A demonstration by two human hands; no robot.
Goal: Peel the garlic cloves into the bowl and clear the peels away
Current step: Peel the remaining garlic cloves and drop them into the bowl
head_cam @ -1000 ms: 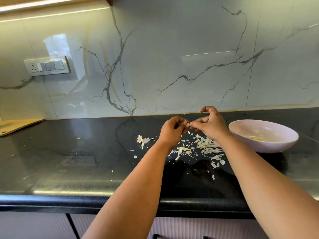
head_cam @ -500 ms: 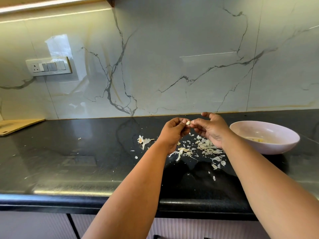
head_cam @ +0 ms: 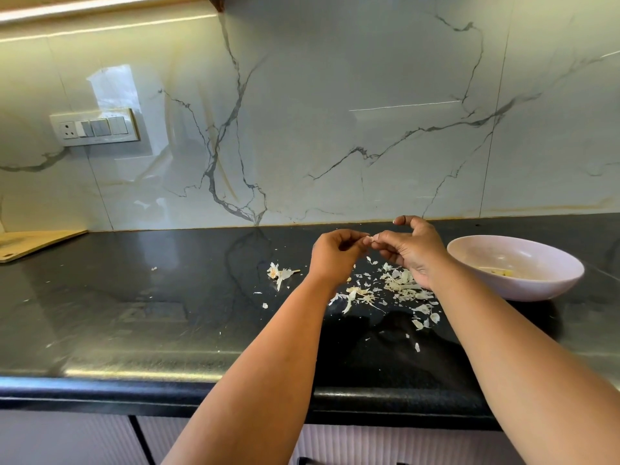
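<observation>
Above the black counter my left hand (head_cam: 335,255) and my right hand (head_cam: 412,251) meet, both pinching a small garlic clove (head_cam: 370,239) between their fingertips. Only a pale tip of the clove shows. Under the hands lies a scatter of white garlic peels (head_cam: 396,286). A separate clump of peel with a stem (head_cam: 280,273) lies to the left. The pale pink bowl (head_cam: 550,263) stands right of my right hand, with a few peeled pieces (head_cam: 500,272) on its bottom.
A wooden cutting board (head_cam: 30,243) lies at the far left of the counter. A switch plate (head_cam: 95,128) sits on the marble backsplash. The counter's front edge (head_cam: 134,387) runs below my forearms.
The hands stay together on the clove; my right index finger has lifted again above the others. A few small peel bits lie under the hands.
</observation>
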